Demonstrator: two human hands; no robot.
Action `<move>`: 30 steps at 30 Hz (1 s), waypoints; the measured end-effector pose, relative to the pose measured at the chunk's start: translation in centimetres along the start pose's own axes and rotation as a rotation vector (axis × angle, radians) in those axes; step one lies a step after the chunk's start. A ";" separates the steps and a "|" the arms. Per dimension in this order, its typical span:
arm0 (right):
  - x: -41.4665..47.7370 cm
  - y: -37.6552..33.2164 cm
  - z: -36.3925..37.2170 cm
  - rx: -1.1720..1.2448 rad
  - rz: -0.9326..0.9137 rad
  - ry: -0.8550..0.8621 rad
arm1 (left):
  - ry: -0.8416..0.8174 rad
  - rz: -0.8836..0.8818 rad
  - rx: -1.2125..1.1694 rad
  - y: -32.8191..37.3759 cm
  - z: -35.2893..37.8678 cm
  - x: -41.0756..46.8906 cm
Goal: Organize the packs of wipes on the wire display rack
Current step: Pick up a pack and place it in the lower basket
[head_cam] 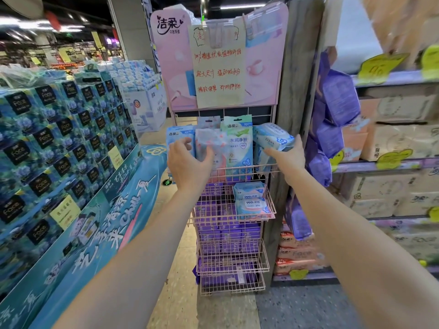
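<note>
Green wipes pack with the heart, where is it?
Head view: the green pack stands in the wire rack's top basket, between the pink pack in the left hand and the blue-and-white pack in the right hand.

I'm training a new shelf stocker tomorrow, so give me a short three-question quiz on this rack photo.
1. True or false: the right hand is empty.
2. Which colour are the packs filling the two lowest baskets? A purple, B yellow, C black.
3. Fill in: the green pack stands in the ___ basket.
Key: 1 false, the right hand holds a blue-and-white pack; 2 A; 3 top.
</note>
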State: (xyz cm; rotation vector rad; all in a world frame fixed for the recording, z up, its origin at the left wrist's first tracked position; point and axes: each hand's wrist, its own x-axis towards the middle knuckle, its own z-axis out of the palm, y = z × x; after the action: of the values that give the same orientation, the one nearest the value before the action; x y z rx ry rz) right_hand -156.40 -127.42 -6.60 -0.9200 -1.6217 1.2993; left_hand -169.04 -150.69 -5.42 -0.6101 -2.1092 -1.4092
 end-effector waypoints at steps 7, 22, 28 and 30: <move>-1.4 0.0 -0.9 0.008 -0.112 0.115 | -0.270 0.628 0.065 0.1 1.5 -5.3; -6.5 2.7 -7.7 0.093 -0.157 -0.049 | -0.692 -0.513 -0.544 8.0 7.5 -8.3; -7.6 2.4 -8.8 -0.044 -0.242 -0.212 | -0.751 -0.637 -0.709 6.7 8.2 -9.1; -7.6 2.2 -8.7 -0.013 -0.224 -0.269 | -0.782 -0.626 -0.769 6.0 7.5 -8.9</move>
State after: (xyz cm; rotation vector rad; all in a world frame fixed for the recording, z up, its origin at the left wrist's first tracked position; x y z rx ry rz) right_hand -145.39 -130.80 -9.05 -0.5677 -1.8822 1.2967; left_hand -159.84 -142.29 -9.44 -0.9441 -2.3900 -2.7507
